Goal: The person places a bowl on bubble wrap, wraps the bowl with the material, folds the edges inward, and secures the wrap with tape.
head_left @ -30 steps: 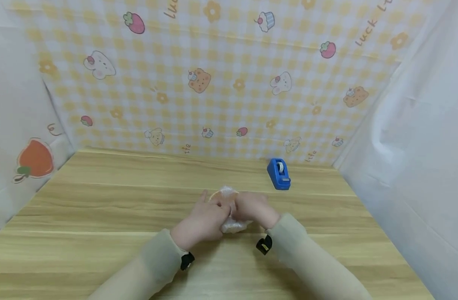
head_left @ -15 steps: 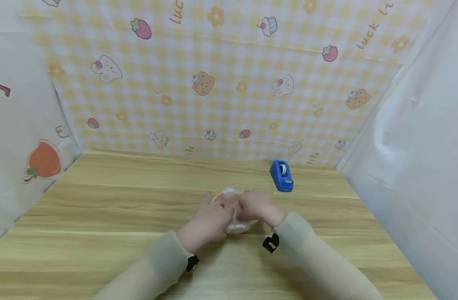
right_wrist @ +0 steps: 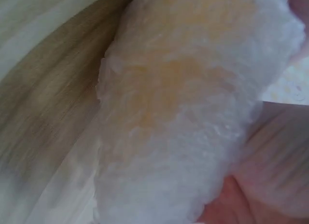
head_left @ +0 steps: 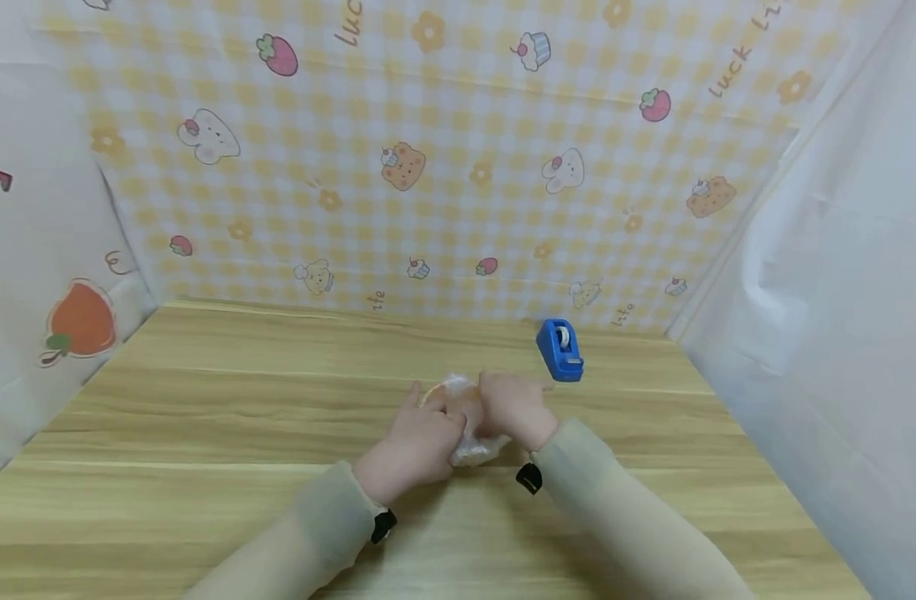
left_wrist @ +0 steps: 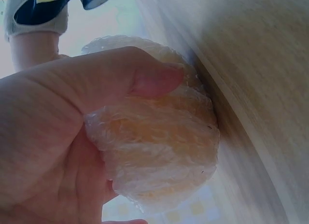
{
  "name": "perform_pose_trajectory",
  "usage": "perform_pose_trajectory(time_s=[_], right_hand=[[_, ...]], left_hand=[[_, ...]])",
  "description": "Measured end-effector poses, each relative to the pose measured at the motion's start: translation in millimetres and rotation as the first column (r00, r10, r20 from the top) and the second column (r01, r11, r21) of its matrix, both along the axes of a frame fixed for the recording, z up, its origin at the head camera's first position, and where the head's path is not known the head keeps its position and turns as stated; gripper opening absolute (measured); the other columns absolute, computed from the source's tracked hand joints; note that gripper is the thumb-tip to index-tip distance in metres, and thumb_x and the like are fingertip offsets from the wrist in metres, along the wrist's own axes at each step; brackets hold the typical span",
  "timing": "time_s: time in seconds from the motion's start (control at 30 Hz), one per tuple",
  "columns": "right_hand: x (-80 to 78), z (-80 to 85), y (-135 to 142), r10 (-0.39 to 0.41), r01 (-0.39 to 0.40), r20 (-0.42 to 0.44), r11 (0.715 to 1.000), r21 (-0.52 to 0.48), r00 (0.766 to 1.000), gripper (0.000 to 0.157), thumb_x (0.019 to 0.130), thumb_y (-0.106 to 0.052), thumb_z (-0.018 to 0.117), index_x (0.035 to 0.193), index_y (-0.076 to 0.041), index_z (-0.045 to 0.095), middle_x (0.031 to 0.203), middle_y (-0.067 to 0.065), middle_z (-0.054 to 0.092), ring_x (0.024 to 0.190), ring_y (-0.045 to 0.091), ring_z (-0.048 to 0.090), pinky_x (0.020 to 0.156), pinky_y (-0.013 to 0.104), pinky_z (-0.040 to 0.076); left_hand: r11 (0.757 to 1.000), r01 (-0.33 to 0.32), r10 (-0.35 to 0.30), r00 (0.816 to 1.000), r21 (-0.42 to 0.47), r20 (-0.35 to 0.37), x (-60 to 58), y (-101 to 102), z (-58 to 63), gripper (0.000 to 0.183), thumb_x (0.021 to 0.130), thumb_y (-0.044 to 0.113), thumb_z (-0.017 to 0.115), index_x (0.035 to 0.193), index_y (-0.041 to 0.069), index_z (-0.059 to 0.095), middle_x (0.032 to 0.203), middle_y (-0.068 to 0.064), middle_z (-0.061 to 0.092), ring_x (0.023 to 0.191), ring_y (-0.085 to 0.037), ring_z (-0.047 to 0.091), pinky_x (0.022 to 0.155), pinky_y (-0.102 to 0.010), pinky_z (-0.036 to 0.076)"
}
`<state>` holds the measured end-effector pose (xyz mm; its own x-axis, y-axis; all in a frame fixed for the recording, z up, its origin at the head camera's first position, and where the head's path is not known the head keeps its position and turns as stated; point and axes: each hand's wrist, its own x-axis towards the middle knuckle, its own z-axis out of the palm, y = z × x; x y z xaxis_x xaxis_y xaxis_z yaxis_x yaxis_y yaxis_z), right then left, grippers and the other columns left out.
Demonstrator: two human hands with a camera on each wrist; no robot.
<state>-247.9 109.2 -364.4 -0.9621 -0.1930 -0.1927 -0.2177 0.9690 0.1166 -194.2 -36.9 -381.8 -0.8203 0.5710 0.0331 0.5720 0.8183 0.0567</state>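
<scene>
A roundish, orange-yellow object wrapped in clear bubble wrap [head_left: 476, 452] stands upright on the wooden table between both hands. My left hand [head_left: 420, 437] grips it from the left; in the left wrist view the thumb [left_wrist: 159, 80] lies across the crinkled bubble wrap [left_wrist: 154, 147], with the fingers behind. My right hand [head_left: 513, 408] holds the wrap's right side, fingers curled at its upper part. Close up in the right wrist view, the bubble wrap [right_wrist: 183, 113] fills the middle and the palm shows at lower right. The right fingertips are mostly hidden.
A blue tape dispenser [head_left: 558, 350] with a white roll stands at the back right of the wooden table [head_left: 240, 375]. Behind it hangs a yellow checked cloth [head_left: 458, 208], with white cloth at both sides. Both wrists carry dark camera straps.
My right hand has lifted and turned slightly at the wrap's upper right. The left hand keeps its grip, and the wrapped object stays in nearly the same place.
</scene>
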Motion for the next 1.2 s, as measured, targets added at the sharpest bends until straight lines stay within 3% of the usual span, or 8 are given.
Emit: perform_pose_trajectory(time_s=[0.13,0.23,0.37,0.57,0.77,0.9,1.07,1.2], right_hand=[[-12.3,5.0,-5.2,-0.025,0.025,0.117,1.0,0.0,0.993,0.036,0.073,-0.031,0.08,0.1,-0.01,0.067,0.093,0.007,0.067,0.086,0.03,0.063,0.082,0.063,0.048],[-16.4,6.6,-7.4,-0.024,0.025,0.143,1.0,-0.003,0.989,0.027,0.074,-0.028,0.08,0.09,-0.011,0.066,0.08,0.002,0.061,0.074,0.021,0.057,0.076,0.046,0.052],[-19.0,4.2,-7.2,-0.004,0.005,0.122,1.0,-0.012,0.992,0.03,0.072,-0.029,0.081,0.091,-0.011,0.065,0.077,0.001,0.059,0.07,0.019,0.054,0.07,0.039,0.052],[-19.6,-6.9,-6.8,0.047,-0.038,0.104,0.996,-0.085,0.993,0.031,0.069,-0.028,0.083,0.087,-0.012,0.064,0.075,0.0,0.058,0.068,0.019,0.055,0.063,0.035,0.051],[-13.7,-11.2,1.5,0.004,0.029,0.17,0.98,-0.196,0.985,0.029,0.068,-0.018,0.081,0.089,-0.011,0.062,0.079,0.002,0.059,0.071,0.023,0.057,0.056,0.037,0.051],[-14.0,-10.6,9.7,0.055,-0.009,0.168,0.964,-0.265,0.984,0.04,0.066,-0.02,0.083,0.1,-0.011,0.064,0.09,0.002,0.064,0.079,0.023,0.059,0.067,0.04,0.051],[-16.4,-8.6,18.1,0.089,-0.004,0.199,0.921,-0.391,0.976,0.068,0.068,-0.025,0.085,0.128,-0.005,0.06,0.121,0.01,0.063,0.109,0.031,0.058,0.091,0.049,0.048],[-18.1,-6.6,23.3,0.123,-0.004,0.213,0.875,-0.484,0.969,0.072,0.072,-0.027,0.084,0.133,-0.002,0.056,0.129,0.013,0.06,0.117,0.033,0.055,0.099,0.05,0.043]], left_hand=[[1.0,-0.008,0.008,1.0,0.006,-0.012,-2.8,-2.8,1.6,0.048,0.071,0.024,0.08,0.115,0.009,0.066,0.12,-0.009,0.066,0.135,-0.034,0.039,0.111,-0.061,0.02],[1.0,-0.021,0.021,1.0,-0.007,-0.003,-3.7,-3.2,4.4,0.048,0.071,0.025,0.08,0.114,0.009,0.066,0.121,-0.01,0.066,0.135,-0.033,0.039,0.111,-0.061,0.018],[0.999,-0.028,0.028,1.0,-0.022,-0.003,-3.7,-1.9,6.3,0.052,0.071,0.027,0.081,0.117,0.008,0.065,0.121,-0.009,0.066,0.135,-0.033,0.039,0.112,-0.061,0.017],[0.999,-0.048,0.048,0.999,-0.001,-0.023,0.5,-3.8,0.0,0.045,0.071,0.026,0.08,0.111,0.009,0.067,0.108,-0.006,0.071,0.132,-0.034,0.042,0.111,-0.061,0.021],[0.999,-0.024,0.023,0.999,-0.024,-0.03,7.2,1.1,-4.0,0.048,0.071,0.028,0.08,0.112,0.009,0.067,0.107,-0.006,0.071,0.129,-0.033,0.046,0.11,-0.06,0.023],[1.0,-0.003,0.003,1.0,-0.01,-0.001,9.9,3.6,-3.3,0.054,0.07,0.036,0.081,0.114,0.009,0.066,0.107,-0.003,0.07,0.125,-0.028,0.05,0.11,-0.059,0.023],[1.0,0.023,-0.023,0.999,0.008,0.045,11.5,1.7,1.7,0.062,0.072,0.042,0.079,0.121,0.008,0.062,0.112,-0.003,0.069,0.124,-0.027,0.049,0.11,-0.056,0.025],[0.999,0.032,-0.033,0.998,0.012,0.052,10.8,-1.5,9.1,0.052,0.073,0.042,0.076,0.112,0.008,0.064,0.107,-0.003,0.069,0.123,-0.028,0.047,0.11,-0.055,0.026]])
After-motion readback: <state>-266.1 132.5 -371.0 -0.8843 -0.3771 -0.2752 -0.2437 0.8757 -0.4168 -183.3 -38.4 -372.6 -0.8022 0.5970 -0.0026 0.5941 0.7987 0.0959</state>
